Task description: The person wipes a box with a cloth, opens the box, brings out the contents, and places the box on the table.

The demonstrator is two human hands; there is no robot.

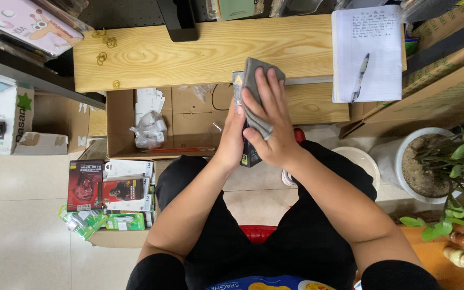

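Note:
My left hand (233,134) grips a slim dark product box (249,157) held upright on its narrow edge in front of me. Pressed flat against the box's side, my right hand (268,121) holds a grey cloth (257,75), which drapes over the box's top and down under my fingers. Most of the box is hidden between the two hands and the cloth. Both hands hover above my lap, over the front edge of a low wooden table (189,48).
An open cardboard box (162,121) with plastic-wrapped items sits under the table. Packaged products (108,196) are stacked on the floor at left. A notepad (367,51) with a pen (360,78) lies on the table's right. A potted plant (447,161) stands right.

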